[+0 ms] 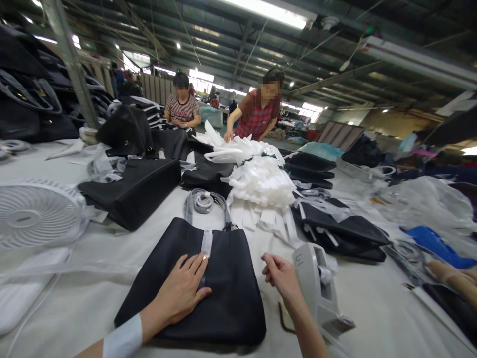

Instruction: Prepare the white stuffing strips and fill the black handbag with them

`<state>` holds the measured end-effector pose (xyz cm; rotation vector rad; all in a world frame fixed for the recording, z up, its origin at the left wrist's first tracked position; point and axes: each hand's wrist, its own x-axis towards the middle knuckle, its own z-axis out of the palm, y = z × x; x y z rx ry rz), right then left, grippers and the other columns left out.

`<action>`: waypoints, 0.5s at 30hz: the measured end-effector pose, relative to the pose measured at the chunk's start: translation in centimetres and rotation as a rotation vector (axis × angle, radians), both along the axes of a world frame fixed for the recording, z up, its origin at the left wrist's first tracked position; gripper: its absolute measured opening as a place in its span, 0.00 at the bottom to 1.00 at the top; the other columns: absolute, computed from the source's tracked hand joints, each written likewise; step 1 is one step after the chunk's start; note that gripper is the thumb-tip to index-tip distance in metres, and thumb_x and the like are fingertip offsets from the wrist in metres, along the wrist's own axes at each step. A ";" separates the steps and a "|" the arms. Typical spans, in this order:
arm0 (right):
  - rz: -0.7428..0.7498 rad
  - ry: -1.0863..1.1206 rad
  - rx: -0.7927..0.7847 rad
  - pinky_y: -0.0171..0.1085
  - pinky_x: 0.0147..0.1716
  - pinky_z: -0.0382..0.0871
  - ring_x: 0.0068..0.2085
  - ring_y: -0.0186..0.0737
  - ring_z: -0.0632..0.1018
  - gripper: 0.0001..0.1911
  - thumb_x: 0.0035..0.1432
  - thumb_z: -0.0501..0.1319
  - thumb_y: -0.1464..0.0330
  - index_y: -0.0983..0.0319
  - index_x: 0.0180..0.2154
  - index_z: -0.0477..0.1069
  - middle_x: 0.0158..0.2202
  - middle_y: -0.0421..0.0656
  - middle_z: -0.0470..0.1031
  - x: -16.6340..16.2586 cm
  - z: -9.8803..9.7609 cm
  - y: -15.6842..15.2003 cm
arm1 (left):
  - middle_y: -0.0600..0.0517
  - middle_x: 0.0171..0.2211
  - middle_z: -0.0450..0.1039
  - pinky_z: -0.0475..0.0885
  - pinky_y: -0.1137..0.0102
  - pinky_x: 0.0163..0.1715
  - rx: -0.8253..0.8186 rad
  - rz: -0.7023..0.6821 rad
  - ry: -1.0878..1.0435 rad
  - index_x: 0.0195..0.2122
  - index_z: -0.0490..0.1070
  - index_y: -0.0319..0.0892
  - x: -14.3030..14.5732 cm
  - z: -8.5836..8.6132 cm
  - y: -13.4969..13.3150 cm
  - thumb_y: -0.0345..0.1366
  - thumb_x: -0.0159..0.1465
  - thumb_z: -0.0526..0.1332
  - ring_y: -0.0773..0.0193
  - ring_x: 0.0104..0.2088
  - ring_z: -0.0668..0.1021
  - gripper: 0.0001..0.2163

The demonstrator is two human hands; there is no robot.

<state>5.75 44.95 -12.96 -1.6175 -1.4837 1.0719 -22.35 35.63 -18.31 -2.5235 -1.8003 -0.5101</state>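
A black handbag [227,293] lies flat on the table in front of me, its wrapped handles pointing away. My left hand [182,288] rests flat on its front, fingers stretched and fingertips beside the small metal clasp [205,257]. A clear strip [207,242] runs over the bag's top edge above that clasp. To the right of the bag, my right hand [281,276] is raised with its fingers curled together; anything between them is too small to make out. Just beside this hand stands a pale grey tape dispenser [307,268]. A wrapped, coiled strap [203,201] lies between the bag's handles.
A white fan [37,214] stands at the left, near another black bag [134,189]. White packing material [261,181] is heaped beyond my bag. More black bags [343,228] lie at right, where another person's hand [447,276] shows. Two co-workers [257,114] are across the table.
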 end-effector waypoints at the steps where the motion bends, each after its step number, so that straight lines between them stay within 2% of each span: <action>1: 0.001 -0.062 0.051 0.30 0.16 0.62 0.20 0.35 0.74 0.24 0.54 0.57 0.49 0.65 0.35 0.73 0.22 0.43 0.74 -0.4 -0.1 1.9 | 0.44 0.64 0.59 0.59 0.51 0.60 0.001 0.004 -0.005 0.65 0.55 0.42 0.0 0.0 0.0 0.52 0.68 0.48 0.51 0.61 0.65 0.29; 4: 0.010 -0.189 0.088 0.34 0.24 0.71 0.29 0.41 0.80 0.22 0.57 0.53 0.55 0.67 0.40 0.72 0.28 0.47 0.78 -2.1 -0.6 7.9 | 0.45 0.65 0.57 0.60 0.54 0.60 0.020 0.017 -0.026 0.67 0.51 0.44 0.2 -0.2 -0.1 0.51 0.67 0.51 0.52 0.62 0.65 0.30; 8: 0.017 -0.409 0.111 0.41 0.36 0.73 0.41 0.49 0.80 0.18 0.57 0.54 0.60 0.67 0.40 0.73 0.36 0.54 0.79 -5.5 -1.7 14.5 | 0.45 0.65 0.57 0.63 0.55 0.58 0.062 -0.002 -0.025 0.69 0.43 0.45 0.1 -0.9 0.1 0.50 0.65 0.55 0.50 0.60 0.68 0.35; 12: -0.007 -0.661 0.084 0.50 0.44 0.69 0.48 0.59 0.76 0.22 0.53 0.61 0.59 0.70 0.42 0.72 0.44 0.64 0.75 -9.2 -3.0 17.9 | 0.43 0.63 0.60 0.67 0.59 0.53 0.124 -0.037 0.035 0.69 0.38 0.43 -0.3 -1.5 0.7 0.51 0.64 0.56 0.51 0.57 0.71 0.39; 15: 0.018 -0.766 0.030 0.48 0.42 0.69 0.47 0.60 0.77 0.24 0.51 0.64 0.57 0.70 0.43 0.71 0.45 0.64 0.75 -10.5 -3.5 19.2 | 0.42 0.62 0.63 0.68 0.62 0.52 0.186 -0.046 0.075 0.69 0.39 0.40 -0.6 -1.7 1.0 0.52 0.63 0.57 0.53 0.55 0.72 0.40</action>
